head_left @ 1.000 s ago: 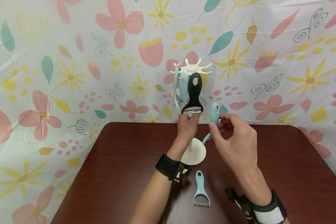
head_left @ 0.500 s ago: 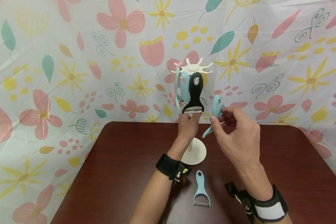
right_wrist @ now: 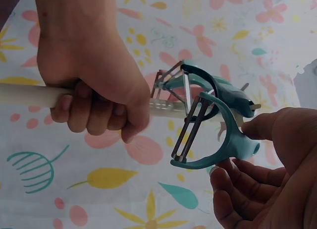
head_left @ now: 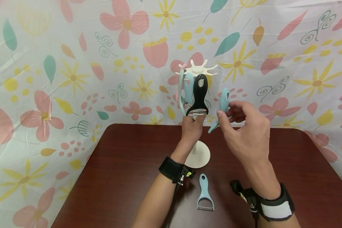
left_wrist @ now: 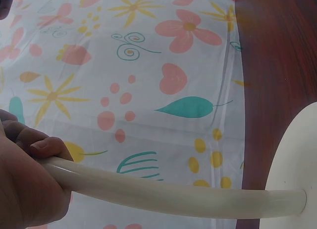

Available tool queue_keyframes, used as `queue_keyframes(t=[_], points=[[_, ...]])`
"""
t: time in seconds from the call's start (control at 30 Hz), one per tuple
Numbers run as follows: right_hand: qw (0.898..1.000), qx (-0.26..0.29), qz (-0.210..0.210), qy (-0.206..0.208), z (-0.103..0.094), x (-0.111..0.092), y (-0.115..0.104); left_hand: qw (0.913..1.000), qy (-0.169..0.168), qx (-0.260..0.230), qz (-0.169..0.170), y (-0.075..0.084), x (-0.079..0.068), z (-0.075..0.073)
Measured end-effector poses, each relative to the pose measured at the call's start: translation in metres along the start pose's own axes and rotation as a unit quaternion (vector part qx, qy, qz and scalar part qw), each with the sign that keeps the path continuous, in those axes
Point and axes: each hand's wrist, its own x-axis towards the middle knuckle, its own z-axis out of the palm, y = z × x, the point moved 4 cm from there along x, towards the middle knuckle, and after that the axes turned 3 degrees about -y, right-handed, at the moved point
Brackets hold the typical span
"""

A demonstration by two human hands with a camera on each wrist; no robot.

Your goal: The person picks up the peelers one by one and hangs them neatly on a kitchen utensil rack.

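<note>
My left hand [head_left: 192, 129] grips the pole [left_wrist: 148, 192] of a white stand, whose round base [head_left: 199, 155] sits on the table. From the hooked top [head_left: 198, 69] hang a black peeler [head_left: 200, 95], a light blue peeler [head_left: 189, 87] and a pale green-and-pink one [head_left: 181, 91] turned edge-on. To the right of the stand, my right hand [head_left: 246, 133] pinches a light blue peeler [head_left: 224, 99] by its handle, blade end down. In the right wrist view this peeler's blade [right_wrist: 190, 130] faces the left hand. Another light blue peeler [head_left: 204, 191] lies on the table in front of the base.
The dark reddish-brown table [head_left: 117, 177] reaches back to a flower-printed cloth [head_left: 74, 79]. Several hooks spread out around the stand's top, some without peelers. Black straps with small devices circle both wrists.
My right hand has lifted the light blue peeler upward and a little to the right. The left hand keeps its hold on the pole.
</note>
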Motion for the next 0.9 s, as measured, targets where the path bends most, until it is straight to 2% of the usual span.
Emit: queue_keyframes(t=[0.17,0.43,0.67,0.9], points=[[1.0,-0.008,-0.029,0.007,-0.003,0.008,-0.004,1.0,-0.004,-0.005,0.0,0.0,0.001,0.0],[0.999,0.005,-0.043,0.02,-0.004,0.018,-0.013,0.9998,-0.008,-0.017,-0.003,0.002,0.0,0.0],[0.999,-0.003,-0.052,0.008,-0.005,0.027,-0.018,0.9998,-0.008,-0.019,0.003,0.001,0.002,0.002],[0.999,0.014,-0.046,0.003,-0.003,0.033,-0.028,0.9998,-0.012,-0.012,0.007,-0.031,0.01,0.004]])
